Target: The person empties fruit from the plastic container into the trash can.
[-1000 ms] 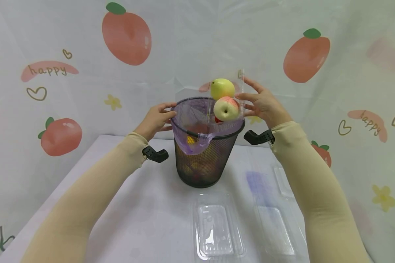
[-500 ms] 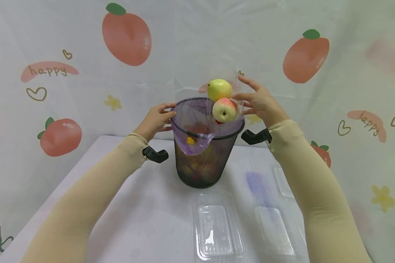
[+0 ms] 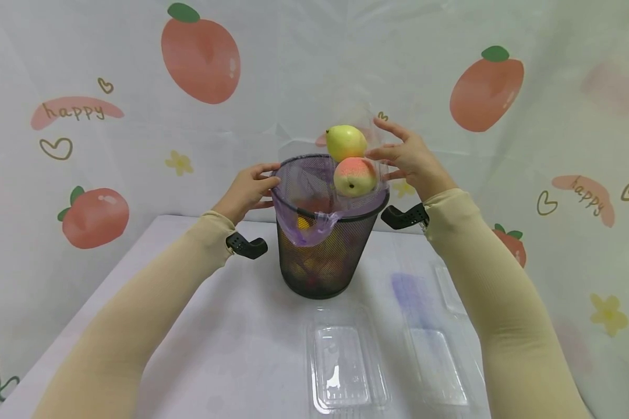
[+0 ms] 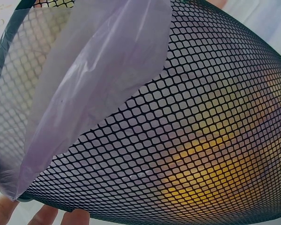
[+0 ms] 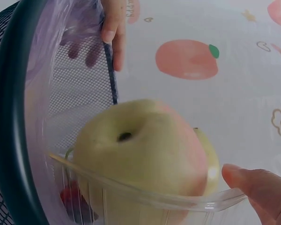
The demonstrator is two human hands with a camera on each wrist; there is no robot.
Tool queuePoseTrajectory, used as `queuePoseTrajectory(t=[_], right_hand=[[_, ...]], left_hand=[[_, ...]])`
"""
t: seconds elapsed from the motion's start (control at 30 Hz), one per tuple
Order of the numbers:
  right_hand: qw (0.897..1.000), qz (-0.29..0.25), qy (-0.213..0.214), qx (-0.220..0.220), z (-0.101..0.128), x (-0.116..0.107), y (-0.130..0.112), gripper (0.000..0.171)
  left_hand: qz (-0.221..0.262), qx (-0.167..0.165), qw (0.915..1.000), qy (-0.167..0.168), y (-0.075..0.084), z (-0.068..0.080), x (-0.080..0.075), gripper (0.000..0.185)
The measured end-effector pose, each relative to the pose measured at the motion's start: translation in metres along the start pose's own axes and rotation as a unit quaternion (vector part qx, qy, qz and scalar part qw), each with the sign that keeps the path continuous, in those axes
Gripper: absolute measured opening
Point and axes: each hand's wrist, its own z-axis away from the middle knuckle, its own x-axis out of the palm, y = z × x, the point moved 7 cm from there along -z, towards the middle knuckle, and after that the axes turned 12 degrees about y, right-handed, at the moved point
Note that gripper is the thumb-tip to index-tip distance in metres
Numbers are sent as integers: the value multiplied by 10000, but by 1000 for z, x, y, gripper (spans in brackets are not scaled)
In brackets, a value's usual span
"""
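Two clear trays [image 3: 346, 364] lie side by side at the near edge of the desk [image 3: 230, 343]. Past them, near mid-desk, stands a black mesh bin [image 3: 322, 256] lined with a purple bag [image 3: 304, 224] folded over its rim; yellow and red items show dimly through the mesh. Both forearms, in beige sleeves [image 3: 152, 302], reach forward and up to the bin, each with a black wrist mount.

Left hand [image 3: 246, 191]: fingers curled over the bin's left rim and bag edge, thumb on top, holding it.

Right hand [image 3: 411, 163]: fingers spread and nearly straight, thumb and fingertips [image 5: 257, 187] gripping a clear container [image 5: 145, 197] tilted over the bin's right rim. In the container sit a peach [image 3: 353, 176], touching the rim line, and a pear [image 3: 345, 141] just above and behind it; a red item shows beneath them in the right wrist view.

Behind the desk hangs a white backdrop [image 3: 314, 64] printed with peaches, hearts and "happy".
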Motion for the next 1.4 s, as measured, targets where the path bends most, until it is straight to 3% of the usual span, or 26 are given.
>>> queuePoseTrajectory(t=[0.27,0.8,1.07,1.4], right_hand=[[9997,169,9,-157,-1,-2,-1,77],[9991,-197,178,-344,5,-13,-10,77],[9971,-758,65,2,7,-21,-6,78],[9830,-1796,-63,389,4,-33,3,75]], left_hand=[[11,-16,10000,25,0,1,0,50],[-38,51,9999,110,0,1,0,48],[-41,35,9999,90,-1,1,0,48],[-6,35,10000,25,0,1,1,49]])
